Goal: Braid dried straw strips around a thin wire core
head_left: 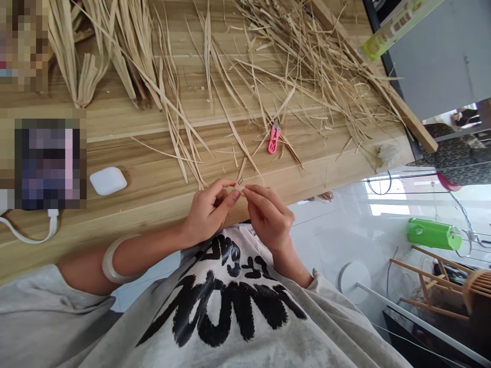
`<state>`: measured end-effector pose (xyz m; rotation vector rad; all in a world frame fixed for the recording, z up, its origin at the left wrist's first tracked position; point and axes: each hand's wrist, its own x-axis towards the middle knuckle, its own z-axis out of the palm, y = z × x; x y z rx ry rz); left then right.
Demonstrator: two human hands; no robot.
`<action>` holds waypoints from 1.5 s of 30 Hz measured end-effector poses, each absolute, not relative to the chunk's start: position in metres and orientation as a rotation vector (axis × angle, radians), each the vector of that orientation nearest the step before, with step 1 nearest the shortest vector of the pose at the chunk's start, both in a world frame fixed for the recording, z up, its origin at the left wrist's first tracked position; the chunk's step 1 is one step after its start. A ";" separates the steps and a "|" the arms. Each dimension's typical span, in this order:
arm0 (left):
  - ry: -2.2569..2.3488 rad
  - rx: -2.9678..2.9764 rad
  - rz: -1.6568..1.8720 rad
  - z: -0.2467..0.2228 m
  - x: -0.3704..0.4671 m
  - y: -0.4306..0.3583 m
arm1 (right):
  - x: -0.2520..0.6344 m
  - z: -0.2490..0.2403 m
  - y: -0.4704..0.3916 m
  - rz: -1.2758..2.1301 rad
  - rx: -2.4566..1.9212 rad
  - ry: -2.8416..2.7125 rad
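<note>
- Small, pale piece of dry plant strip [240, 187], seemingly folded or plaited, is pinched between both hands at the near edge of the light wooden surface [130, 122]; its exact form is too small to tell.
- Toward the left edge, a dark rectangular device [49, 168], too blurred to read, has a white flat cable [48, 232] at its near side; just beside it lies a white rounded case [108, 181].
- Toward the far left corner, tan bundles of flat, dry leaf strips [130, 46] spread out.
- Left hand [209, 212]: thumb and forefinger close together on the piece's left side.
- It looks feather-light, fairly stiff and likely to split if bent sharply; a gentle fingertip pinch near the fold seems best, clear of the thin ends.
- Right hand [270, 214]: fingertips pinched narrowly on the piece's right side, thumb mostly hidden.
- Beyond the hands lie pink-handled metal snips [273, 138].
- Toward the far right corner, a tangled heap of thin straw-coloured strips [326, 66] reaches a long wooden bar [406, 110] along the right edge.
</note>
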<state>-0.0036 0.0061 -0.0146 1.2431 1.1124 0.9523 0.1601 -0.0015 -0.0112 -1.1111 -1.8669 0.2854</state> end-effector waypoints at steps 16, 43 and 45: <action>1.173 1.308 1.009 -0.016 -0.005 0.004 | 0.151 -0.001 -0.023 1.133 -1.426 -1.229; 1.162 1.368 1.043 -0.013 -0.005 0.003 | 0.155 0.005 -0.014 0.605 -0.694 -1.787; 1.166 1.387 1.051 -0.012 -0.005 0.004 | 0.156 -0.001 -0.006 0.526 -0.852 -1.801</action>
